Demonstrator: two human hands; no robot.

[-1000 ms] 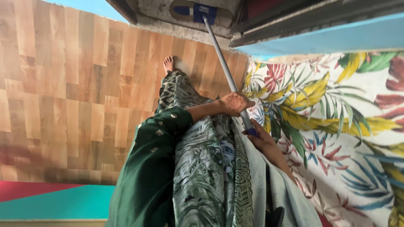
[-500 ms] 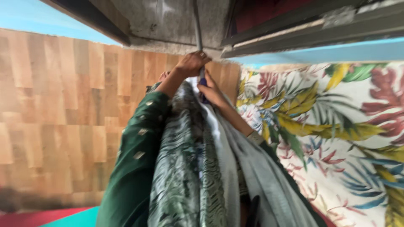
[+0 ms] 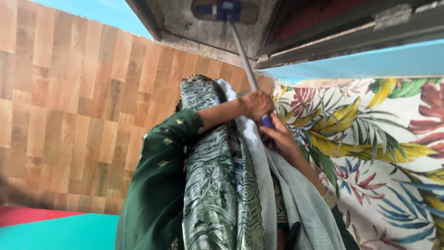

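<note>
Fingers of the left hand (image 3: 255, 104) curl tight around the grey mop handle (image 3: 243, 55), arm bent across the body, while the right hand (image 3: 280, 136) clamps its blue end just below, the mop head (image 3: 225, 10) resting on the concrete floor (image 3: 194, 23) ahead.

No packages, labels, signs or screens appear anywhere in the frame, from the upper edge down to the lower corners; none can be made out on any surface in view.
</note>
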